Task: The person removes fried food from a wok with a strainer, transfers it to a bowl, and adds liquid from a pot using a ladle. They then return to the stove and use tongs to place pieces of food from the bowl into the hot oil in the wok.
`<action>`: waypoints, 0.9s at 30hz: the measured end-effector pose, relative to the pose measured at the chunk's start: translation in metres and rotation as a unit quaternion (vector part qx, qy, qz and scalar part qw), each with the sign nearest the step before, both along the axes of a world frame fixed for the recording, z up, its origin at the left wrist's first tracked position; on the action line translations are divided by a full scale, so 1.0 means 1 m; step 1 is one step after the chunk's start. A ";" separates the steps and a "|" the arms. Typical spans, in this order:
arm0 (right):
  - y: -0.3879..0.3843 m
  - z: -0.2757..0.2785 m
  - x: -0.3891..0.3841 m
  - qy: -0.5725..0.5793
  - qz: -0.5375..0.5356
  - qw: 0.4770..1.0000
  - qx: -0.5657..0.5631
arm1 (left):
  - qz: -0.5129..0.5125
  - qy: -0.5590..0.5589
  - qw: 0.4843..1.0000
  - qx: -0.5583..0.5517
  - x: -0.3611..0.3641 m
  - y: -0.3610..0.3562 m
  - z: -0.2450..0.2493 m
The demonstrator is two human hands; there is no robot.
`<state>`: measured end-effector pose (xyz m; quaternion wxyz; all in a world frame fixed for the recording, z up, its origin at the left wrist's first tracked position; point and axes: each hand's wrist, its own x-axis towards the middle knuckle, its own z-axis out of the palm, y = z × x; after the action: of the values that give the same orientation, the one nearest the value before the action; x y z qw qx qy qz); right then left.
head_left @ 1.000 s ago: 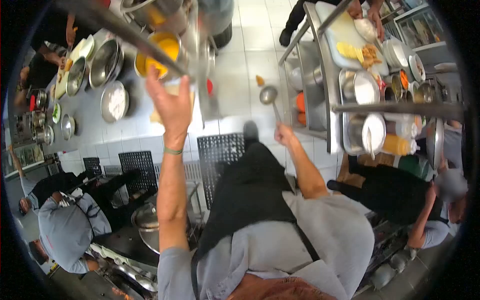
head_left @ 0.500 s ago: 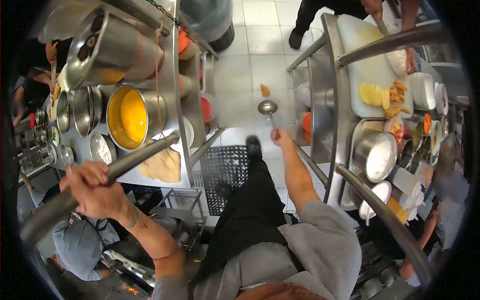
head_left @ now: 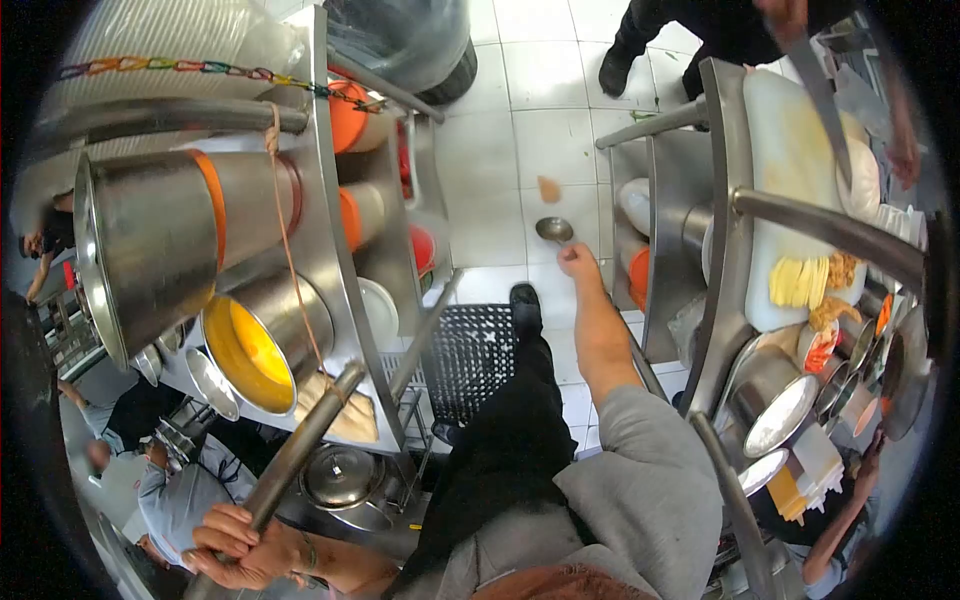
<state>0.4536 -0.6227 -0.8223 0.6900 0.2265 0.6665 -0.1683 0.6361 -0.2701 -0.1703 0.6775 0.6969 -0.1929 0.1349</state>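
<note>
And the right hand [head_left: 574, 261] grips the ladle [head_left: 553, 230], best held level, while the left hand [head_left: 240, 550] clasps the metal pole [head_left: 305, 436] for balance.

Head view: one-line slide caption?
Kitchen aisle from above: left hand gripping a rail, right hand holding a ladle over white tiles.

White tiles [head_left: 555, 135] with thin grout lines covered the floor between the left bench [head_left: 345, 290] and the right bench [head_left: 722, 320], both metal. Open shelves sat below their facing edges. A black perforated mat [head_left: 475, 365] lay near the left bench's lower corner. Round metal rails [head_left: 305, 440] angled past both benches, and bright light reflected off the tiles.
</note>
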 end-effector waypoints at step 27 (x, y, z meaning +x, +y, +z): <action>-0.314 0.428 0.463 -0.516 0.182 0.632 -0.549 | 0.073 -0.012 0.995 -0.064 -0.015 -0.020 -0.011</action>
<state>0.9168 -0.9368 -0.3945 0.9350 -0.2697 0.0139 -0.2297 0.6210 -0.2904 -0.1810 0.7063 0.6628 -0.1411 0.2045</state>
